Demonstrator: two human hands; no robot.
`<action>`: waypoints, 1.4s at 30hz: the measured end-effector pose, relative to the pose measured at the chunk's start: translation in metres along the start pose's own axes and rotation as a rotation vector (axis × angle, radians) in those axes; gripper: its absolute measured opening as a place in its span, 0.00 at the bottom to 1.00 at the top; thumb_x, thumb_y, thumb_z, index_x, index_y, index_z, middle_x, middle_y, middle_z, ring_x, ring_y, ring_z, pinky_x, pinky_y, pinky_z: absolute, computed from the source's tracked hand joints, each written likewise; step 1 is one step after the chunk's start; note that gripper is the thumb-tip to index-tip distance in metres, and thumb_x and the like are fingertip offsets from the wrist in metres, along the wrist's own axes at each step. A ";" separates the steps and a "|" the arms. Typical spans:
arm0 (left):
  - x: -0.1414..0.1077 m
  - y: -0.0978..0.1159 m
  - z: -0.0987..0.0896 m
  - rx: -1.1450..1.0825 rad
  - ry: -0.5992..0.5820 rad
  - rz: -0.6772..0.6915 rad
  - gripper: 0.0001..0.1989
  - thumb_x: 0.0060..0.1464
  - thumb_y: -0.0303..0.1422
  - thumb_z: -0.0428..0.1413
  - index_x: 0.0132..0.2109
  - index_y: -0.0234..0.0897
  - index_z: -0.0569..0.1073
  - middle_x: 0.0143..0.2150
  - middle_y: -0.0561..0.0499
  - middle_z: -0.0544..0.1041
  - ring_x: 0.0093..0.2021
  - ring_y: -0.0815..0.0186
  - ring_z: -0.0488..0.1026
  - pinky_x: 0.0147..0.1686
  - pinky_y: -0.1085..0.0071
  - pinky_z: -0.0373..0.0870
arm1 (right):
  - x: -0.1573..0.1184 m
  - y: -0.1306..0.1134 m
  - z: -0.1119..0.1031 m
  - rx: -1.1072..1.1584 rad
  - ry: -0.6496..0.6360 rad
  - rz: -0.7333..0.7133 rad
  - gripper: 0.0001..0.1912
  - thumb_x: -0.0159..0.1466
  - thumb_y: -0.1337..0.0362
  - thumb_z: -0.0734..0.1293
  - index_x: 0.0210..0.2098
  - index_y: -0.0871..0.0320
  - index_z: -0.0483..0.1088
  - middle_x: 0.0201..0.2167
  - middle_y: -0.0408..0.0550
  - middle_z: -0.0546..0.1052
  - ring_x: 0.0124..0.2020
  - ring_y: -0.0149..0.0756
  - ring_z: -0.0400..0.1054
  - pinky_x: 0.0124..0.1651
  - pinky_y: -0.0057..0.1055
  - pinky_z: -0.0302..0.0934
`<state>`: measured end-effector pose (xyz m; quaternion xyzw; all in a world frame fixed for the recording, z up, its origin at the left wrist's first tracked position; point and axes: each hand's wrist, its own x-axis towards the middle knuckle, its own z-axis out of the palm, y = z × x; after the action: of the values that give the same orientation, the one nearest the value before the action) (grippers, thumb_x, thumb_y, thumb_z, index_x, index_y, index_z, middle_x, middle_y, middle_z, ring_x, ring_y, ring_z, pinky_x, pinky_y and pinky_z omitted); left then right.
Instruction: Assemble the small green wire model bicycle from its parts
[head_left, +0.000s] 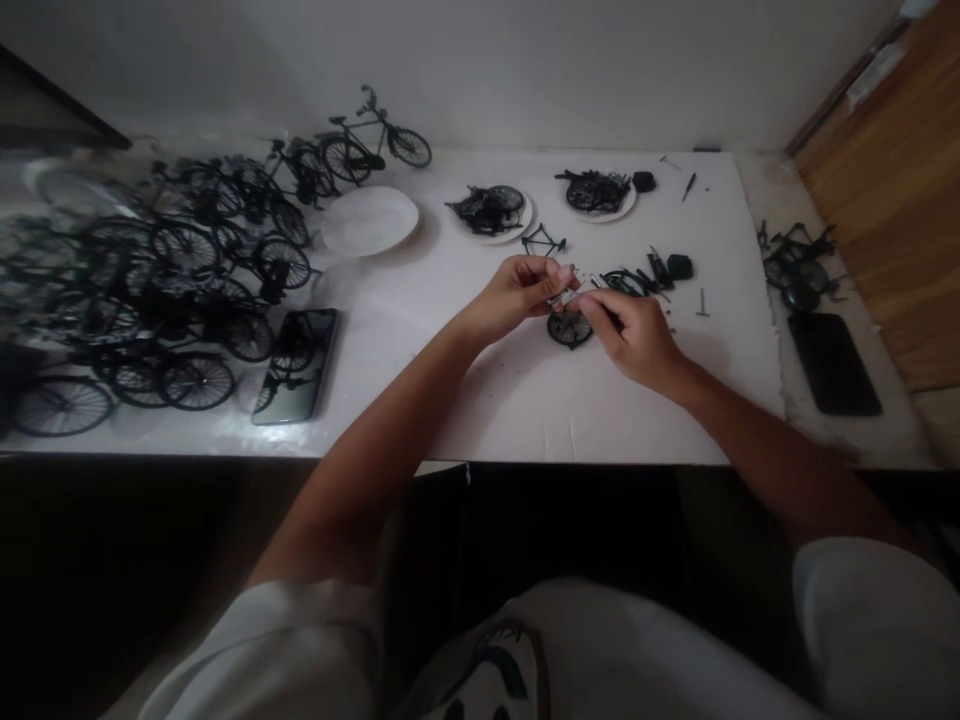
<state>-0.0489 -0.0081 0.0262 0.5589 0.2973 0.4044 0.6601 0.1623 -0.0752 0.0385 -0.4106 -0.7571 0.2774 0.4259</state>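
Note:
My left hand and my right hand meet over the white board, thumbs and fingers pinched close together. Between the fingertips is something small with a pale, silvery glint, too tiny and blurred to name. Just beneath the hands, a miniature spoked wheel shows, partly covered by the fingers. Behind them lies a small dark bicycle frame. Loose black bicycle parts are spread to the right, close to my right hand, beside a small dark block.
Many assembled miniature bicycles crowd the left side, by a phone. An upside-down-looking white plate stands near two plates of parts. At right are a T-shaped pin, another bicycle and a black phone.

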 end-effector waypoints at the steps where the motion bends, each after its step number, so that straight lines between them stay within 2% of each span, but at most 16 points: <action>1: 0.000 0.000 0.001 -0.006 0.003 -0.001 0.30 0.51 0.56 0.76 0.32 0.33 0.77 0.35 0.50 0.81 0.28 0.76 0.73 0.29 0.78 0.71 | -0.001 0.000 -0.001 -0.034 -0.009 -0.029 0.21 0.80 0.48 0.64 0.47 0.56 0.83 0.40 0.50 0.86 0.40 0.39 0.79 0.46 0.34 0.70; 3: 0.001 -0.001 0.001 -0.014 0.000 0.007 0.30 0.50 0.57 0.75 0.31 0.33 0.76 0.34 0.51 0.80 0.27 0.77 0.72 0.28 0.79 0.69 | -0.001 0.001 -0.002 -0.061 -0.032 -0.045 0.22 0.81 0.50 0.62 0.48 0.56 0.83 0.42 0.50 0.87 0.40 0.38 0.79 0.46 0.34 0.69; 5: 0.002 -0.003 0.000 -0.012 -0.014 0.018 0.30 0.50 0.57 0.76 0.31 0.34 0.76 0.32 0.52 0.80 0.26 0.77 0.71 0.26 0.79 0.67 | -0.001 0.003 -0.003 -0.073 -0.052 -0.037 0.23 0.82 0.50 0.61 0.48 0.56 0.83 0.40 0.49 0.87 0.37 0.37 0.78 0.44 0.34 0.68; 9: 0.003 -0.005 -0.002 -0.003 -0.041 0.026 0.29 0.50 0.57 0.76 0.32 0.34 0.78 0.31 0.52 0.80 0.25 0.78 0.70 0.26 0.79 0.67 | 0.000 0.003 -0.004 -0.048 -0.082 0.004 0.28 0.82 0.44 0.59 0.45 0.57 0.83 0.37 0.48 0.85 0.31 0.34 0.70 0.39 0.33 0.63; 13: 0.003 -0.004 -0.003 0.008 -0.049 0.031 0.29 0.50 0.57 0.76 0.32 0.34 0.78 0.32 0.52 0.81 0.26 0.78 0.71 0.27 0.79 0.68 | 0.000 -0.003 -0.004 0.029 -0.091 0.046 0.32 0.80 0.39 0.60 0.42 0.58 0.82 0.28 0.44 0.77 0.26 0.32 0.61 0.34 0.33 0.56; 19: 0.001 -0.001 -0.004 0.051 -0.062 0.061 0.30 0.51 0.57 0.75 0.33 0.34 0.78 0.34 0.51 0.81 0.28 0.77 0.73 0.29 0.77 0.70 | 0.000 -0.003 -0.001 0.262 -0.115 0.195 0.32 0.77 0.35 0.64 0.40 0.58 0.81 0.19 0.37 0.62 0.23 0.30 0.52 0.27 0.32 0.46; 26: 0.000 0.003 -0.004 0.138 -0.074 0.106 0.29 0.53 0.58 0.74 0.33 0.34 0.78 0.28 0.52 0.78 0.26 0.75 0.70 0.26 0.76 0.63 | 0.006 0.005 0.001 0.682 -0.211 0.446 0.29 0.69 0.36 0.74 0.38 0.59 0.77 0.15 0.30 0.54 0.18 0.25 0.41 0.23 0.31 0.38; 30: 0.001 0.003 -0.007 0.167 -0.109 0.116 0.28 0.54 0.57 0.73 0.33 0.34 0.79 0.27 0.52 0.77 0.25 0.75 0.67 0.24 0.75 0.58 | 0.008 0.003 0.001 0.791 -0.262 0.534 0.29 0.64 0.37 0.78 0.37 0.59 0.75 0.15 0.27 0.52 0.18 0.23 0.38 0.23 0.30 0.34; 32: 0.001 0.003 -0.008 0.177 -0.127 0.111 0.28 0.54 0.57 0.74 0.32 0.34 0.79 0.27 0.51 0.76 0.25 0.75 0.67 0.24 0.75 0.57 | 0.007 0.003 0.002 0.765 -0.250 0.528 0.28 0.65 0.37 0.77 0.37 0.58 0.74 0.16 0.27 0.52 0.18 0.24 0.39 0.22 0.30 0.35; 35: 0.001 0.004 -0.007 0.176 -0.107 0.105 0.29 0.53 0.58 0.73 0.32 0.34 0.79 0.27 0.52 0.75 0.25 0.76 0.65 0.24 0.76 0.57 | 0.006 0.004 0.005 0.656 -0.142 0.475 0.24 0.68 0.40 0.75 0.35 0.54 0.70 0.16 0.28 0.53 0.18 0.25 0.41 0.22 0.30 0.37; 38: 0.001 0.005 -0.004 0.160 -0.076 0.096 0.30 0.52 0.59 0.73 0.33 0.34 0.79 0.27 0.53 0.75 0.25 0.77 0.65 0.24 0.77 0.59 | 0.003 0.006 0.006 0.474 -0.013 0.369 0.21 0.69 0.45 0.75 0.35 0.52 0.67 0.18 0.31 0.57 0.19 0.27 0.46 0.23 0.30 0.41; 42: 0.001 0.003 -0.005 0.128 -0.058 0.070 0.29 0.53 0.59 0.73 0.33 0.35 0.79 0.29 0.53 0.76 0.24 0.77 0.66 0.23 0.77 0.60 | 0.000 0.005 0.007 0.233 0.068 0.210 0.20 0.72 0.44 0.72 0.37 0.53 0.70 0.23 0.37 0.65 0.24 0.30 0.54 0.28 0.31 0.49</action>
<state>-0.0534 -0.0040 0.0279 0.6216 0.2835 0.3908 0.6168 0.1580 -0.0734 0.0311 -0.4444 -0.6579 0.3923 0.4646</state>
